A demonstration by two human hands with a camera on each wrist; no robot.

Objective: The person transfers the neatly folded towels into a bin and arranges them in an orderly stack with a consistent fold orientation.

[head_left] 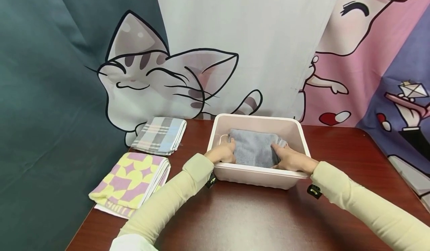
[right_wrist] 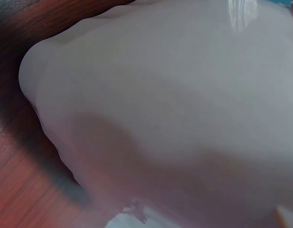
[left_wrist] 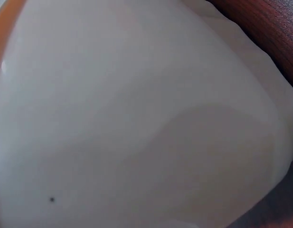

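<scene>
We see both hands inside a white plastic bin (head_left: 258, 178), reaching over its near rim. Between the fingers of the two hands lies a folded grey towel (head_left: 253, 148), on the floor of this bin. The left hand (head_left: 222, 154) touches the left end of the towel, and the right hand (head_left: 291, 159) touches the right end. On the right hand we see two fingers spread apart over the cloth; on both hands other fingers are hidden, so we cannot tell if either hand pinches the towel. Just beyond the left fingers, there is a thin pale loop (head_left: 223, 137).

To the left of the left fingers, outside the bin, a folded plaid towel (head_left: 160, 136) lies on the brown counter (head_left: 255, 213). Nearer to us than those fingers, also on the left, we find a folded yellow and purple towel (head_left: 129, 180), partly behind the left sleeve (head_left: 168, 202). Behind everything, farther than all the fingers, hangs a cloth backdrop (head_left: 275, 49) with a cartoon cat (head_left: 134, 71). In both wrist views, the pale bin wall fills most of the picture and hides the fingers.
</scene>
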